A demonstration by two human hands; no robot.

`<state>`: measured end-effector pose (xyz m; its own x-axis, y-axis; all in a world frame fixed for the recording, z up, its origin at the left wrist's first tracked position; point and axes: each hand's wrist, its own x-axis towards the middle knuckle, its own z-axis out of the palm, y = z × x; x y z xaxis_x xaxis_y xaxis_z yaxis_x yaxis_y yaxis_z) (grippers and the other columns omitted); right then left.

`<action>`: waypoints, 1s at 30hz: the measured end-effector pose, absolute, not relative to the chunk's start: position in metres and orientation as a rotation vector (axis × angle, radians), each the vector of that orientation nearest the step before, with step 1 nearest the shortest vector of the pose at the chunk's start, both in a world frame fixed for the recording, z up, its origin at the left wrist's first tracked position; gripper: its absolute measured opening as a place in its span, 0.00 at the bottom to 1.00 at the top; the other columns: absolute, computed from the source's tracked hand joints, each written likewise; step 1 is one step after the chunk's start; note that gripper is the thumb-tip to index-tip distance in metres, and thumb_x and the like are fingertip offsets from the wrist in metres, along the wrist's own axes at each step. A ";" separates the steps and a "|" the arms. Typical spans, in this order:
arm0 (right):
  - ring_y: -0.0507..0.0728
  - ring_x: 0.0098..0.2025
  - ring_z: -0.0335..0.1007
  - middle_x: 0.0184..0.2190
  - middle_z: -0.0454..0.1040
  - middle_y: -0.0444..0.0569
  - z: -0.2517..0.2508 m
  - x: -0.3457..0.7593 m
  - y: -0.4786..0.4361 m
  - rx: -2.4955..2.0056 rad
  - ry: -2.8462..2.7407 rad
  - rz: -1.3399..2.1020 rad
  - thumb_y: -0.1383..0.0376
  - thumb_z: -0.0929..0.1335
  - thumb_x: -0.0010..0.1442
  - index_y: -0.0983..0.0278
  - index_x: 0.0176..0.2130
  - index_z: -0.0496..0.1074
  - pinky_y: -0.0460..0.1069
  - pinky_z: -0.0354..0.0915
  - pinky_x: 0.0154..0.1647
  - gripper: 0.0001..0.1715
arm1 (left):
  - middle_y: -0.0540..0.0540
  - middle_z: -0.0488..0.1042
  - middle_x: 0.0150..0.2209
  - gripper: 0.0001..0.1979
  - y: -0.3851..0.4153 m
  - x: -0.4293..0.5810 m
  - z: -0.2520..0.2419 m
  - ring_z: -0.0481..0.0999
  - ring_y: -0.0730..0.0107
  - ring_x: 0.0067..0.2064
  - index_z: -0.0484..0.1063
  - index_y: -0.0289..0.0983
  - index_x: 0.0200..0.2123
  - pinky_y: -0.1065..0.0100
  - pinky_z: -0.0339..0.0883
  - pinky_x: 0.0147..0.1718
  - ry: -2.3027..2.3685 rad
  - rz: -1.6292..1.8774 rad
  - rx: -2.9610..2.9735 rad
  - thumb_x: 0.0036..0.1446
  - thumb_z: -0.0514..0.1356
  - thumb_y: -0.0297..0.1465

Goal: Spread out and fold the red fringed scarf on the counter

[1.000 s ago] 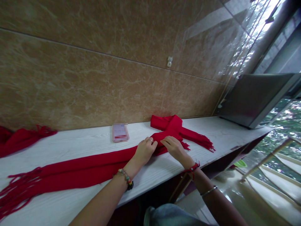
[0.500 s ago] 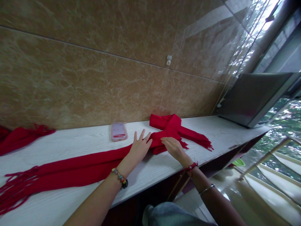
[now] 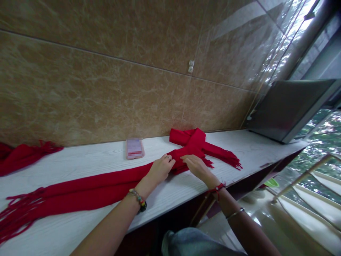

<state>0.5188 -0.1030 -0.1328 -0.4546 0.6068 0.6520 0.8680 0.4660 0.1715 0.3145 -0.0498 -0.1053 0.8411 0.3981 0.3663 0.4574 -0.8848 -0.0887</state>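
Observation:
A long red scarf [image 3: 87,193] lies stretched along the white tabletop, its fringe spread at the left end. My left hand [image 3: 160,170] rests on its right part, fingers curled into the cloth. Just right of it, my right hand [image 3: 197,166] pinches the same red cloth between thumb and fingers. Beyond my hands, red cloth [image 3: 197,137] lies folded and crossed, with one fringed end pointing right. I cannot tell whether that is the same scarf or another one under it.
A phone-like flat object [image 3: 134,148] lies near the wall. Another bunched red scarf [image 3: 23,157] is at the far left. A grey metal panel [image 3: 285,110] stands at the table's right end. Brown tiled wall [image 3: 106,89] runs along the back; a railing [image 3: 301,179] is at right.
My left hand's fingers were spread flat on the scarf and are now curled in on the cloth. My right hand has stayed in nearly the same place, pinching.

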 end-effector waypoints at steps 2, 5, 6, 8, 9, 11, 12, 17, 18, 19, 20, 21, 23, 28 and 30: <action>0.57 0.43 0.68 0.39 0.73 0.56 -0.133 0.518 -0.102 -1.236 -2.207 -0.665 0.75 0.58 0.59 0.68 0.39 0.69 0.54 0.67 0.41 0.13 | 0.42 0.65 0.46 0.21 -0.047 0.310 -0.106 0.64 0.62 0.48 0.64 0.38 0.49 0.61 0.62 0.45 -0.609 -0.536 -2.924 0.51 0.54 0.21; 0.57 0.44 0.68 0.41 0.73 0.57 -0.132 0.516 -0.102 -1.240 -2.214 -0.658 0.74 0.58 0.60 0.69 0.41 0.68 0.54 0.66 0.42 0.14 | 0.41 0.58 0.54 0.21 -0.037 0.309 -0.107 0.58 0.58 0.55 0.62 0.41 0.52 0.57 0.58 0.49 -0.694 -0.642 -3.052 0.54 0.55 0.34; 0.57 0.45 0.68 0.41 0.73 0.57 -0.132 0.515 -0.103 -1.228 -2.216 -0.661 0.74 0.58 0.60 0.69 0.42 0.68 0.54 0.66 0.43 0.14 | 0.40 0.57 0.55 0.20 -0.032 0.311 -0.106 0.58 0.59 0.55 0.63 0.40 0.52 0.58 0.58 0.49 -0.777 -0.711 -3.071 0.56 0.52 0.36; 0.57 0.46 0.67 0.43 0.72 0.57 -0.131 0.514 -0.104 -1.196 -2.223 -0.669 0.73 0.59 0.60 0.69 0.44 0.68 0.54 0.65 0.44 0.14 | 0.40 0.62 0.52 0.18 -0.022 0.319 -0.104 0.63 0.63 0.52 0.65 0.38 0.50 0.61 0.59 0.48 -0.907 -0.858 -3.058 0.59 0.48 0.37; 0.57 0.47 0.66 0.43 0.72 0.57 -0.131 0.514 -0.104 -1.180 -2.231 -0.672 0.73 0.59 0.60 0.68 0.45 0.68 0.54 0.65 0.45 0.15 | 0.40 0.66 0.49 0.17 -0.017 0.324 -0.101 0.65 0.64 0.50 0.65 0.37 0.48 0.62 0.60 0.47 -0.932 -0.919 -3.041 0.59 0.48 0.37; 0.57 0.47 0.66 0.44 0.72 0.56 -0.132 0.514 -0.105 -1.170 -2.247 -0.681 0.72 0.60 0.60 0.66 0.47 0.67 0.55 0.64 0.45 0.16 | 0.42 0.71 0.42 0.16 -0.009 0.334 -0.097 0.69 0.65 0.44 0.66 0.35 0.46 0.64 0.62 0.44 -0.951 -0.971 -3.038 0.56 0.53 0.37; 0.57 0.47 0.66 0.44 0.72 0.55 -0.132 0.514 -0.105 -1.177 -2.251 -0.687 0.72 0.60 0.60 0.66 0.48 0.67 0.55 0.64 0.45 0.17 | 0.44 0.73 0.38 0.16 -0.005 0.339 -0.095 0.71 0.66 0.41 0.66 0.36 0.45 0.65 0.63 0.41 -0.983 -0.974 -3.055 0.54 0.56 0.36; 0.57 0.49 0.65 0.47 0.70 0.56 -0.140 0.520 -0.101 -1.216 -2.266 -0.699 0.75 0.58 0.59 0.64 0.49 0.67 0.55 0.64 0.45 0.20 | 0.48 0.73 0.28 0.14 0.008 0.355 -0.096 0.72 0.70 0.28 0.66 0.34 0.43 0.71 0.65 0.28 -1.222 -0.941 -3.130 0.52 0.56 0.28; 0.57 0.51 0.64 0.48 0.69 0.56 -0.141 0.521 -0.100 -1.215 -2.269 -0.697 0.76 0.57 0.59 0.64 0.49 0.67 0.55 0.63 0.45 0.21 | 0.47 0.73 0.29 0.13 0.009 0.356 -0.097 0.72 0.71 0.29 0.66 0.33 0.44 0.71 0.65 0.29 -1.236 -0.941 -3.121 0.53 0.55 0.27; 0.57 0.52 0.63 0.49 0.69 0.56 -0.142 0.521 -0.100 -1.217 -2.271 -0.695 0.77 0.56 0.59 0.65 0.50 0.67 0.55 0.63 0.46 0.22 | 0.46 0.73 0.31 0.14 0.008 0.356 -0.099 0.73 0.70 0.31 0.65 0.32 0.45 0.71 0.66 0.31 -1.246 -0.948 -3.108 0.53 0.53 0.26; 0.57 0.53 0.62 0.49 0.69 0.56 -0.142 0.521 -0.100 -1.226 -2.273 -0.691 0.77 0.56 0.59 0.65 0.50 0.66 0.56 0.62 0.48 0.24 | 0.44 0.73 0.34 0.15 0.007 0.356 -0.101 0.73 0.70 0.35 0.64 0.32 0.46 0.70 0.66 0.35 -1.249 -0.965 -3.092 0.54 0.52 0.25; 0.57 0.54 0.61 0.49 0.68 0.56 -0.141 0.521 -0.101 -1.245 -2.276 -0.685 0.78 0.55 0.58 0.65 0.51 0.66 0.57 0.60 0.49 0.24 | 0.42 0.72 0.39 0.16 0.005 0.356 -0.102 0.72 0.68 0.40 0.63 0.33 0.48 0.68 0.64 0.40 -1.227 -0.983 -3.073 0.55 0.51 0.25; 0.57 0.55 0.59 0.50 0.68 0.55 -0.138 0.519 -0.104 -1.296 -2.278 -0.665 0.78 0.55 0.58 0.65 0.51 0.64 0.59 0.56 0.53 0.25 | 0.39 0.66 0.49 0.18 -0.001 0.351 -0.107 0.66 0.65 0.50 0.60 0.36 0.52 0.63 0.59 0.48 -1.099 -0.981 -3.038 0.57 0.49 0.27; 0.56 0.57 0.55 0.53 0.64 0.53 -0.130 0.520 -0.114 -1.383 -2.258 -0.595 0.74 0.58 0.59 0.63 0.54 0.61 0.60 0.51 0.57 0.24 | 0.36 0.51 0.59 0.23 -0.014 0.309 -0.122 0.52 0.55 0.59 0.53 0.39 0.58 0.54 0.53 0.53 -0.965 -0.717 -2.951 0.60 0.48 0.35; 0.57 0.58 0.54 0.54 0.63 0.53 -0.126 0.521 -0.118 -1.400 -2.267 -0.572 0.71 0.59 0.59 0.63 0.55 0.60 0.61 0.51 0.57 0.24 | 0.36 0.50 0.60 0.24 -0.020 0.279 -0.126 0.50 0.54 0.60 0.52 0.40 0.59 0.53 0.51 0.54 -0.965 -0.644 -2.936 0.60 0.47 0.38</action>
